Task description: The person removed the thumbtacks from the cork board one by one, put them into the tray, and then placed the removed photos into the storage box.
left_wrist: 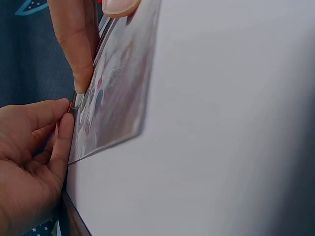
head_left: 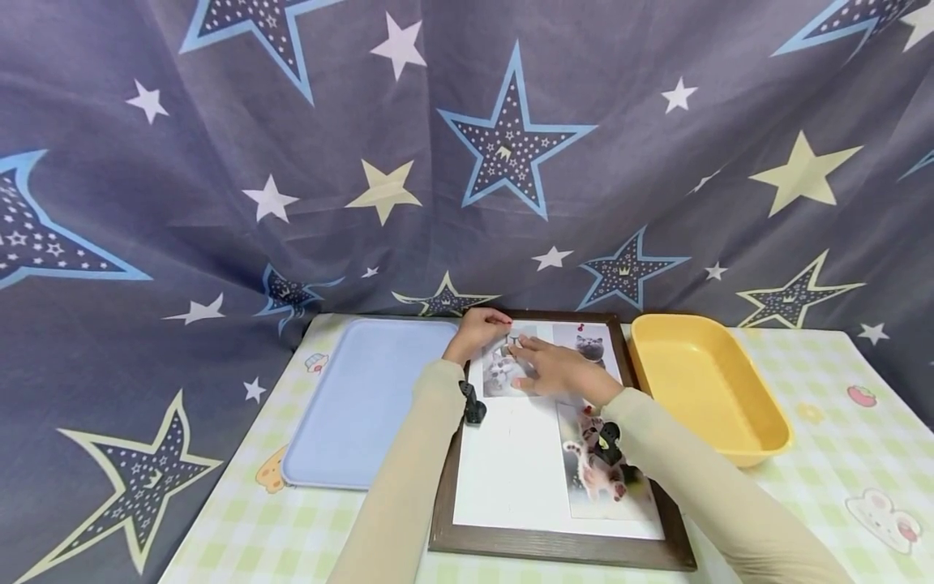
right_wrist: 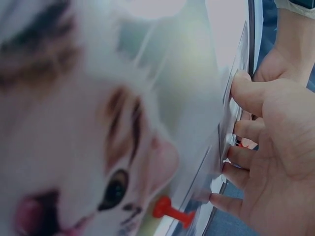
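Observation:
A brown-framed white board [head_left: 511,462] lies on the table. My left hand [head_left: 477,332] is at its upper left, where thumb and forefinger pinch a red push pin [left_wrist: 71,105] at the top edge of a pale cat photo [head_left: 502,377]. My right hand [head_left: 562,369] rests on that same photo with its fingers spread, pressing it to the board. To the right is a grey cat photo [head_left: 589,347] with a red pin at its top. Below it a striped kitten photo [head_left: 594,483] also has a red push pin [right_wrist: 172,212] at its upper edge. The right forearm partly covers both.
Left of the board lies a light blue tray [head_left: 365,397]. A yellow bin [head_left: 708,389] stands close to its right side. The checked tablecloth [head_left: 817,454] covers the table, and a star-patterned curtain [head_left: 452,243] hangs directly behind.

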{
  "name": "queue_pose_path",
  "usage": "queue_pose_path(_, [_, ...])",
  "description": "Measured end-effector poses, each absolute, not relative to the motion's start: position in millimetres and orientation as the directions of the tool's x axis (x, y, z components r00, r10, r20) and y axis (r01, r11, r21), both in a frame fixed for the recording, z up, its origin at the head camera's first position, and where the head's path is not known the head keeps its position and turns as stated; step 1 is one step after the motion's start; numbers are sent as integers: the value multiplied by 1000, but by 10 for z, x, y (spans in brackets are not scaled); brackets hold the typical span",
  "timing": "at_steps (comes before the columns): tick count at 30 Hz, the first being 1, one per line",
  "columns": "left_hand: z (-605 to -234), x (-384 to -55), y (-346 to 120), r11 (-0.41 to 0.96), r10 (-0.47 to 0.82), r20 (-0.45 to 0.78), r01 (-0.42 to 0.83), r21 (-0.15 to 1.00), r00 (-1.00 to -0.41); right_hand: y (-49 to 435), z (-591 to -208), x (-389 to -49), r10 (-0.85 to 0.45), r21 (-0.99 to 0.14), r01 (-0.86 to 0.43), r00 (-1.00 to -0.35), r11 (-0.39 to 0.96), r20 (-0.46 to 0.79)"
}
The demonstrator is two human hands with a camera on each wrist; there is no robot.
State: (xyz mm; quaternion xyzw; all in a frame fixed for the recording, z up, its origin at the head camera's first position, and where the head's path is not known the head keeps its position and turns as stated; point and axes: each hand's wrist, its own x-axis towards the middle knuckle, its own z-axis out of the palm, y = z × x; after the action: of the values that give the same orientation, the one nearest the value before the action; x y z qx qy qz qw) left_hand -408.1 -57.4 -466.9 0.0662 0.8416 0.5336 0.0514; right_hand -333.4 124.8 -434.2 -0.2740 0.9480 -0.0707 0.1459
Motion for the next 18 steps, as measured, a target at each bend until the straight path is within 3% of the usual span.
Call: queue_pose_path(18, [-4657, -4058, -575, 390, 178, -4, 67, 918, -984, 1249, -4335, -3321, -540, -219, -497, -806, 840, -243])
